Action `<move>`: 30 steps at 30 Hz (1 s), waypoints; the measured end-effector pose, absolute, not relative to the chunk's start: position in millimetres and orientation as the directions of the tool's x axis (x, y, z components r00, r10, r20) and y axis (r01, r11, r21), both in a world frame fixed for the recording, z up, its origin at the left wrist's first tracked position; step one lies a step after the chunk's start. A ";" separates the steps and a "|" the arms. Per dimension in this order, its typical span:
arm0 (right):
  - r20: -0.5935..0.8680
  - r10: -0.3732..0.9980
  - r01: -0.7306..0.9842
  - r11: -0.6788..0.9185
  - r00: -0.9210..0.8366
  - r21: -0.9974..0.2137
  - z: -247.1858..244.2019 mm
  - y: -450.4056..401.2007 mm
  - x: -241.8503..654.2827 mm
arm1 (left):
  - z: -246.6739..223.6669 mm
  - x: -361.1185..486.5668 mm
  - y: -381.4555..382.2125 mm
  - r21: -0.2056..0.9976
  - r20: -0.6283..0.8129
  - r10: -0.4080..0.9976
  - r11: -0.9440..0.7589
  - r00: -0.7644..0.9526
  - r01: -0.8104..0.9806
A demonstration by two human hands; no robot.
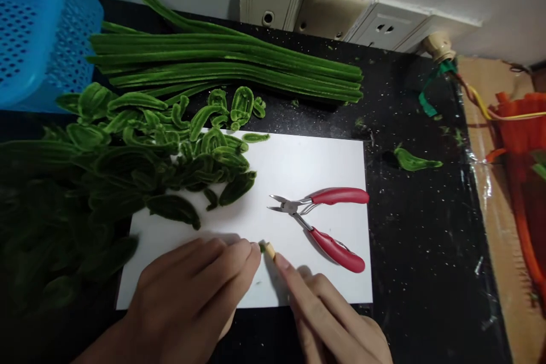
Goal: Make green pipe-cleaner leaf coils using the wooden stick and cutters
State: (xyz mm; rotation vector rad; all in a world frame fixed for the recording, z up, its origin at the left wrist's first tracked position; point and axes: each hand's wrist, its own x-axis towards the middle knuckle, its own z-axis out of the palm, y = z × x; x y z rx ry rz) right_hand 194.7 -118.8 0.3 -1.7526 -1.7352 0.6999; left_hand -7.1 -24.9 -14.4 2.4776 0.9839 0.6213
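Left hand point(196, 290) is pinching a green bit point(262, 248), right hand point(333, 313) a yellow stick point(270, 250), fingers closed, apparently for fine control, lower centre; pliers point(290, 207) are lying centre-right, seemingly for easy reach.

The sheet point(315, 159) lies on the tabletop point(426, 250) in the lower middle of the frame, with the pliers point(290, 206) on its right half, tips pointing left. A heap of curled pieces point(149, 153) spreads from the left edge of the frame onto the sheet's upper left part. Behind heap and sheet, the stems point(230, 54) run across the upper middle, right of the basket point(63, 23) in the upper left corner. Wall sockets point(336, 8) stand behind the stems. Right of the sheet lies a lone piece point(416, 160).
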 end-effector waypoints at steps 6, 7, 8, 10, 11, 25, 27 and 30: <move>0.200 0.979 0.863 0.067 0.041 -0.501 -6.4 -123.7 195.6 | -7.0 4.2 -11.1 0.628 0.352 0.749 -0.634 0.562 0.451; 0.248 0.968 0.903 0.075 0.035 -0.423 -7.8 -122.3 193.2 | -5.1 4.7 -8.5 0.702 0.312 0.801 -0.556 0.511 0.444; 0.293 0.956 0.932 0.078 0.030 -0.353 -8.8 -120.4 190.1 | -3.2 4.6 -6.1 0.777 0.245 0.850 -0.460 0.466 0.430; 0.363 0.931 0.966 0.063 0.033 -0.251 -9.8 -116.7 183.7 | -0.1 2.2 -1.7 0.886 0.131 0.909 -0.286 0.395 0.366; 0.385 0.923 0.975 0.061 0.028 -0.216 -9.9 -115.4 181.0 | 1.0 0.4 0.2 0.915 0.090 0.923 -0.225 0.374 0.335; 0.229 0.973 0.652 0.167 0.011 -0.740 28.0 -77.2 189.4 | 16.3 11.3 -11.1 0.999 -0.045 0.840 0.037 0.541 0.026; 0.202 0.976 0.603 0.211 -0.083 -0.770 34.2 -64.7 198.9 | 24.2 19.0 -11.8 0.998 -0.024 0.821 -0.013 0.570 0.061; 0.237 0.962 0.552 0.274 -0.138 -0.788 40.1 -48.1 219.5 | 34.5 29.7 -5.7 0.981 -0.003 0.813 -0.110 0.582 0.160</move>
